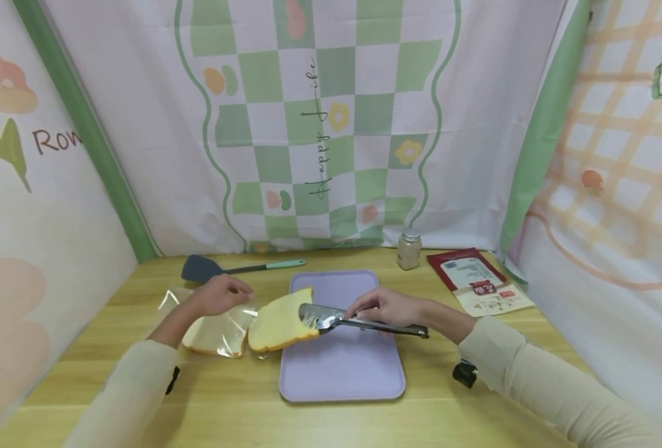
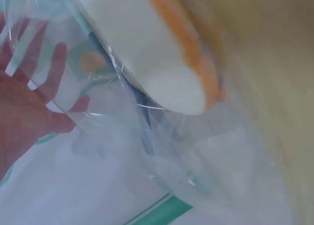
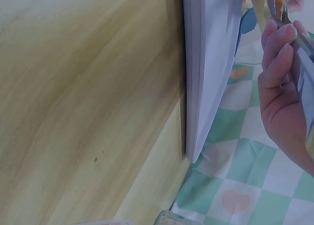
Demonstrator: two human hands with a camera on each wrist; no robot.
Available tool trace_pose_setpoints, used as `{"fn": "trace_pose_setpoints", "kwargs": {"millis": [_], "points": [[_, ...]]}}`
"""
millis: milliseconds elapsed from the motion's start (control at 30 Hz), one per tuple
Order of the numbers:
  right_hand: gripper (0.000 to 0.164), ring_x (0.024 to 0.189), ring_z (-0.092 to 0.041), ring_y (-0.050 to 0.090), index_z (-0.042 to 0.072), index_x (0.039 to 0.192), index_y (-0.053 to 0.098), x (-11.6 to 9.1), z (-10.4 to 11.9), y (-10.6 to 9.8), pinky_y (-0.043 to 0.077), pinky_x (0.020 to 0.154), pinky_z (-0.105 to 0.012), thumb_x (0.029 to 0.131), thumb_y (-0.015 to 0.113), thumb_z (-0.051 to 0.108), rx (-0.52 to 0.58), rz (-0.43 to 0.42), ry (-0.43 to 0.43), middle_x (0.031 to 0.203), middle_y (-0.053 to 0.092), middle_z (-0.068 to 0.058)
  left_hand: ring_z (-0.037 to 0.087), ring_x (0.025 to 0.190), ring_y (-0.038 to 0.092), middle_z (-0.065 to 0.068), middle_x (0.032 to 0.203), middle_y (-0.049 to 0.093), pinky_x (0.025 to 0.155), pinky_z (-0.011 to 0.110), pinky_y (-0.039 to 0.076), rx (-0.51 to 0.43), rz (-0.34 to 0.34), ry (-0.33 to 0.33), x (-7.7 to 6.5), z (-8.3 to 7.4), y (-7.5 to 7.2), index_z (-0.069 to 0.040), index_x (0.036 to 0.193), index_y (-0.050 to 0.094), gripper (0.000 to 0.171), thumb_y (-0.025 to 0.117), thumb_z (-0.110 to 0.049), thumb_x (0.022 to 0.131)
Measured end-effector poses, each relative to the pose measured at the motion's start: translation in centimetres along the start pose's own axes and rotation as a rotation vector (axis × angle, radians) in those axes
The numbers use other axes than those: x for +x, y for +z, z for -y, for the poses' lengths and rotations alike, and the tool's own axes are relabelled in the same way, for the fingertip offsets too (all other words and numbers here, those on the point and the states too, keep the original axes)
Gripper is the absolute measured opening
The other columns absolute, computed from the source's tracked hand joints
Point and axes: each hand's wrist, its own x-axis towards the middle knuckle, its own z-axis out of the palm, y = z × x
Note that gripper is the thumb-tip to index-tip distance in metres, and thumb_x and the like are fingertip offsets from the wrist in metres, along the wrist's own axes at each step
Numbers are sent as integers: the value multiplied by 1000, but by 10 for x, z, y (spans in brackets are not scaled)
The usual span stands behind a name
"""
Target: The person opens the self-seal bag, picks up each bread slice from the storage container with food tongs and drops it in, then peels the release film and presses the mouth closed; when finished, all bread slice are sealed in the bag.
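My right hand [image 1: 388, 306] holds metal bread tongs [image 1: 322, 316]. A slice of bread [image 1: 279, 323] is pinched at their tips, overlapping the left side of the lilac tray [image 1: 342, 376] in the head view. My left hand [image 1: 219, 295] hovers over a clear plastic bag [image 1: 244, 318] with more sliced bread [image 1: 210, 335] inside. In the left wrist view the fingers of this hand [image 2: 37, 95] are spread and apart, seen through the clear film. The right wrist view shows the fingers [image 3: 279, 50] of my right hand curled round the tongs.
Behind the bag lies a dark spatula [image 1: 202, 269] with a mint handle. A small glass jar [image 1: 409, 250] with a metal lid stands at the back right, beside a red and cream packet [image 1: 479, 281]. Printed cloth [image 1: 331, 155] hangs along the table's back edge.
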Motion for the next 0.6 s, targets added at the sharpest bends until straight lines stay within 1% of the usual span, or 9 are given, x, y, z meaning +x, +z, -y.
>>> {"fn": "trace_pose_setpoints", "kwargs": {"millis": [100, 167, 267, 333, 400, 500, 533, 567, 600], "points": [[25, 52, -11, 52, 4, 119, 69, 1, 0, 0, 47, 45, -24, 102, 52, 4, 4, 7, -1, 109, 67, -9, 34, 105, 66, 12, 110, 73, 92, 50, 52, 19, 64, 0, 6, -5, -1, -3, 105, 76, 27, 63, -25, 95], [25, 52, -11, 52, 5, 119, 69, 1, 1, 1, 47, 45, -24, 102, 51, 4, 7, 11, 4, 107, 67, -9, 34, 105, 66, 12, 112, 73, 92, 50, 52, 27, 94, -3, 8, -7, -2, -3, 107, 75, 28, 64, -24, 94], [25, 52, -11, 52, 5, 120, 69, 1, 0, 1, 47, 45, -24, 102, 51, 4, 15, 15, 10, 107, 67, -9, 35, 105, 66, 12, 113, 72, 92, 52, 51, 48, 115, -7, 12, -10, -1, -2, 109, 74, 28, 64, -22, 93], [25, 52, -11, 52, 5, 120, 69, 0, 0, 1, 47, 46, -24, 102, 51, 4, 22, 16, 13, 109, 66, -9, 35, 104, 66, 12, 113, 72, 93, 57, 49, 60, 124, -16, 14, -12, -1, -3, 108, 75, 27, 64, -22, 93], [25, 52, -11, 53, 4, 120, 69, 0, 0, 1, 48, 46, -24, 102, 51, 5, 22, 16, 9, 111, 67, -10, 35, 105, 65, 10, 114, 72, 96, 68, 42, 74, 130, -29, 15, -13, -1, -5, 105, 76, 24, 65, -22, 92], [25, 53, -11, 53, 4, 120, 69, 0, 0, 1, 48, 46, -24, 102, 51, 5, 19, 17, 1, 113, 67, -10, 35, 106, 64, 8, 116, 72, 95, 84, 22, 81, 137, -63, 17, -14, -1, -9, 100, 77, 19, 68, -22, 90], [25, 53, -11, 53, 4, 120, 69, -1, 0, 1, 48, 47, -24, 102, 52, 5, 15, 17, -4, 113, 67, -10, 35, 107, 64, 7, 117, 71, 94, 87, 16, 83, 139, -76, 18, -15, -1, -10, 98, 77, 17, 68, -22, 90], [25, 53, -11, 53, 4, 120, 69, -1, 1, 2, 48, 47, -24, 102, 52, 4, 15, 18, -8, 113, 67, -10, 36, 108, 63, 7, 117, 71, 92, 89, 11, 81, 141, -81, 18, -15, -1, -10, 97, 77, 16, 68, -21, 89], [25, 52, -10, 53, 3, 120, 69, -1, 1, 2, 48, 46, -24, 102, 52, 4, 11, 20, -14, 113, 67, -10, 37, 109, 63, 7, 118, 71, 91, 89, 9, 76, 143, -81, 19, -15, -2, -10, 95, 77, 15, 67, -21, 89]]}}
